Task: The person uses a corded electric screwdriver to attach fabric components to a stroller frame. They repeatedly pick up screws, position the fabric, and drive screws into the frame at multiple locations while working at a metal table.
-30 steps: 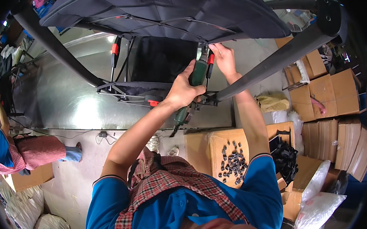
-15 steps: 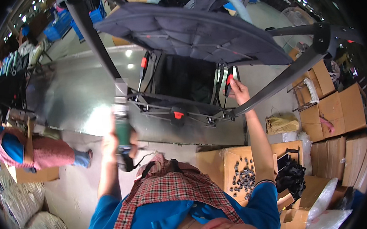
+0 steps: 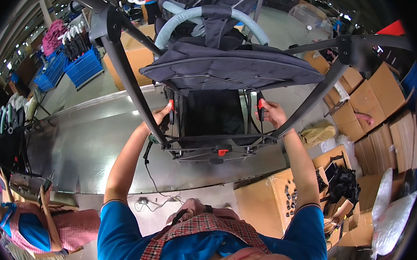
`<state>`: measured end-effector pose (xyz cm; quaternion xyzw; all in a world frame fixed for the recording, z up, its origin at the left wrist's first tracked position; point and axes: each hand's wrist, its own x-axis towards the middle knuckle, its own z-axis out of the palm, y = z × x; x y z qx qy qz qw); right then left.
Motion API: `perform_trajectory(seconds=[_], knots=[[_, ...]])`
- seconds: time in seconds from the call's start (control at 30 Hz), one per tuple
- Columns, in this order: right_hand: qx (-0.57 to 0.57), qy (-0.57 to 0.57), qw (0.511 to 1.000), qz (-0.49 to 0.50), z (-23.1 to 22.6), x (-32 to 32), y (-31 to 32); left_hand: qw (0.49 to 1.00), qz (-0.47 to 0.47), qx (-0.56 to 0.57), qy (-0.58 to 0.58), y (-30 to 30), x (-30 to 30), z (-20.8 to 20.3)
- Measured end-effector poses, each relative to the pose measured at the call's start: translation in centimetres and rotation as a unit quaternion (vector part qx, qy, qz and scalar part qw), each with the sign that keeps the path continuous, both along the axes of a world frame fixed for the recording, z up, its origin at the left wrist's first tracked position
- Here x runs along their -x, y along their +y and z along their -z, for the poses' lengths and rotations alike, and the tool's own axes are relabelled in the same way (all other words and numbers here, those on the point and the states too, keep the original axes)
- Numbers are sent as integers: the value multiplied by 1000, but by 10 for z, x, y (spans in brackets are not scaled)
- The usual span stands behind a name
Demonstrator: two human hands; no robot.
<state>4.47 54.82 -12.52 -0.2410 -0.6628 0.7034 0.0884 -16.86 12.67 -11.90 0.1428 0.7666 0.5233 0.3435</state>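
Observation:
In front of me a stroller stands on the metal table (image 3: 94,157), with a dark padded fabric seat (image 3: 233,70) and grey tubes. My left hand (image 3: 159,116) grips the red and black latch (image 3: 171,106) on the stroller's left side, thumb against its red part. On the right side, my right hand (image 3: 273,114) is closed around the matching red and black latch (image 3: 261,104). A green power screwdriver (image 3: 153,139) lies beside the left tube, partly hidden by it, its cord trailing off the table. Low at the middle of the frame sits a red catch (image 3: 222,152).
An open cardboard box (image 3: 257,199) with small black parts stands close on my right, and more cartons (image 3: 366,97) are stacked beyond. A co-worker (image 3: 40,219) holding a tool is at the left. Blue crates (image 3: 83,67) stand at the far left.
My left hand has let go of the power screwdriver, which now lies on the table, and has taken hold of the left latch. My right hand stays at the right latch.

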Motion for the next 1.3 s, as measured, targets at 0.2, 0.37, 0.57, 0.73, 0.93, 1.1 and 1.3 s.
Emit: perform_trajectory(seconds=[0.2, 0.37, 0.57, 0.73, 0.93, 1.1, 1.3], knots=[[-23, -45, 999, 9, -6, 4, 10, 998, -48, -40, -2, 11, 1, 8], [-10, -55, 998, 16, 0, 5, 22, 999, -28, -12, -36, 12, -1, 3], [9, 8, 1000, 16, 47, -6, 40, 987, 120, -82, 66, -1, -29, 39], [-172, 7, 985, 29, 84, -61, 63, 995, 73, 36, 50, -65, -53, 47], [-416, -172, 893, 3, 71, -255, 41, 986, -106, -59, -116, -137, -180, 135], [-472, -267, 838, 58, 140, -327, 26, 949, -31, 70, -307, -130, -282, 147], [-582, -294, 757, 42, 166, -315, 15, 944, -26, 61, -323, -98, -342, 135]])
